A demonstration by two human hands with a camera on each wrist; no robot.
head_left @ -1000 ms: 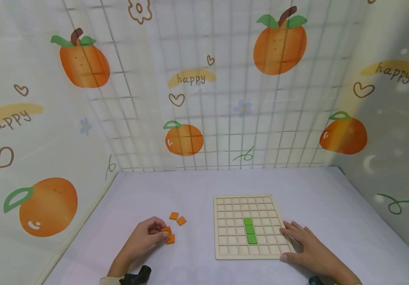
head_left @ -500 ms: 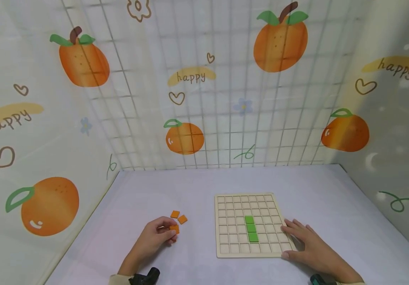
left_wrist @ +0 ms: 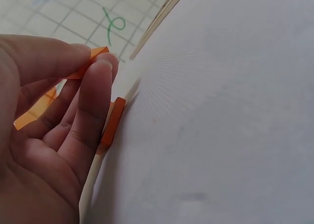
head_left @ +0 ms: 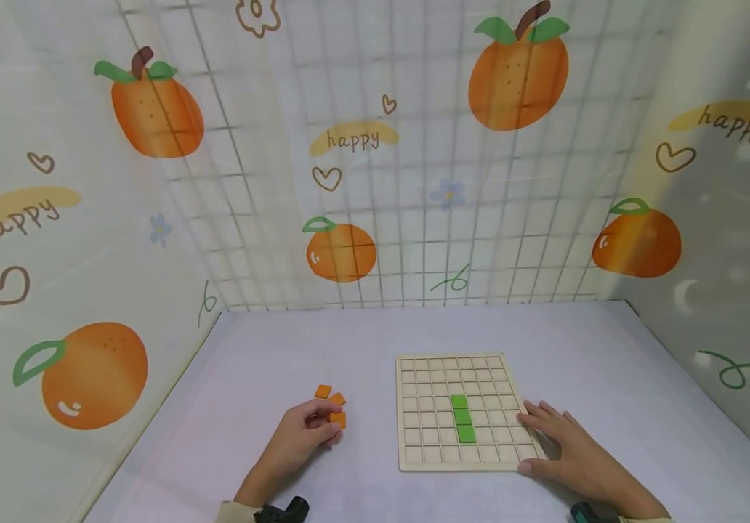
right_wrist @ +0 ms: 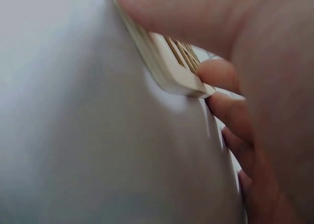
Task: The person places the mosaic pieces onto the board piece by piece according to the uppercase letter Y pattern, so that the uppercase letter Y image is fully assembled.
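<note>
My left hand (head_left: pixel 306 434) is left of the board, pinching an orange square tile (head_left: pixel 338 420) between thumb and fingers. In the left wrist view, a second orange tile (left_wrist: pixel 114 121) shows beside the fingers, low over the tabletop; whether they touch it I cannot tell. Just beyond the hand lie two loose orange tiles (head_left: pixel 323 391), one partly covered by the fingers. Three green tiles (head_left: pixel 462 418) form a column on the wooden grid board (head_left: pixel 466 468). My right hand (head_left: pixel 567 447) rests at the board's near right corner, fingers fairly straight along its side, thumb at the front edge.
The board lies flat on a white tabletop (head_left: pixel 270 349). Curtains with printed oranges (head_left: pixel 341 252) hang at the back and both sides, a wire grid showing through behind. A dark strap-like device (head_left: pixel 283 511) sits on each wrist.
My left hand has moved right, carrying the pinched orange tile toward the board and coming to cover part of a loose one. The right hand stays at the board's corner.
</note>
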